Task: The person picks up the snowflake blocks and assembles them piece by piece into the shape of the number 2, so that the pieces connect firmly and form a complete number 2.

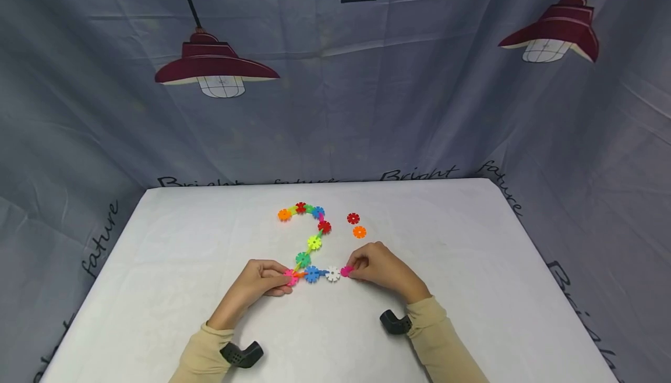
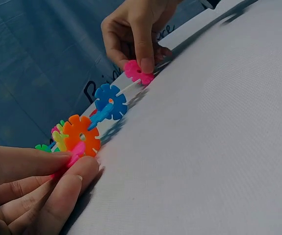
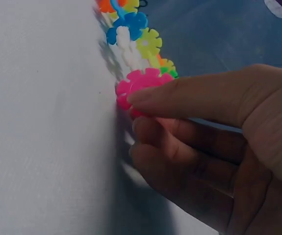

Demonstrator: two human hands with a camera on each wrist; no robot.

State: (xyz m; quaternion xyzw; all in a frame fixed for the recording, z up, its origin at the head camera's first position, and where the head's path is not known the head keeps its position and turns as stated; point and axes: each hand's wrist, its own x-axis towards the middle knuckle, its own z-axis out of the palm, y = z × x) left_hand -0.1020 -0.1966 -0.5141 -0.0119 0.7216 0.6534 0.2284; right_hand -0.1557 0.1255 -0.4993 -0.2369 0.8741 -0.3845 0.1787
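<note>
A chain of notched plastic snowflake discs, bent like a figure 2, lies on the white table. My left hand [image 1: 264, 278] pinches the pink disc [image 1: 290, 277] at the chain's lower left corner between thumb and fingers. From there an orange disc [image 2: 77, 133], a blue disc [image 1: 311, 274] and a white disc [image 1: 332, 274] run to the right along the bottom row. At that row's right end my right hand [image 1: 381, 270] pinches a magenta disc [image 3: 143, 88], which stands on edge against the white one. Thumb and fingertips cover part of it.
Two loose discs, one red [image 1: 353, 218] and one orange [image 1: 359, 232], lie to the right of the chain's upper curve. The curve ends at an orange disc [image 1: 284, 215]. Behind the white table [image 1: 445, 226] hangs a grey-blue curtain [image 1: 325, 109] printed with lamps.
</note>
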